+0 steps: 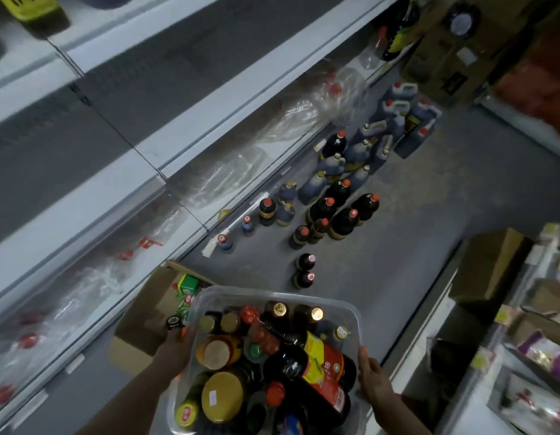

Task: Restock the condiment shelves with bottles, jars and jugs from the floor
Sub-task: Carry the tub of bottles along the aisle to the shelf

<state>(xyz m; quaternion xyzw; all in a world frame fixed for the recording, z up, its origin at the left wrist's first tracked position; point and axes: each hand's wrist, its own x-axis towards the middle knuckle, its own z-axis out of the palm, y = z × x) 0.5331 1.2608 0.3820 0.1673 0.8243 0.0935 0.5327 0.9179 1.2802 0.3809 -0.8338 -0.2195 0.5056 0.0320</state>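
I carry a clear plastic tub (303,301) packed with several dark sauce bottles and yellow-lidded jars. A large dark bottle with a red and yellow label (316,368) lies across the top. My left hand (175,346) grips the tub's left rim and my right hand (371,378) grips its right rim. On the grey floor ahead stand several dark bottles with red caps (338,211) and, farther off, dark jugs with handles (398,127). White shelves (190,114) run along the left; the lower one holds clear bottles with red caps (140,246).
An open cardboard box (146,312) with green packets sits on the floor by the lower shelf, just left of the tub. Brown boxes (485,265) and stocked shelving line the right side. A large carton (445,58) stands at the aisle's far end.
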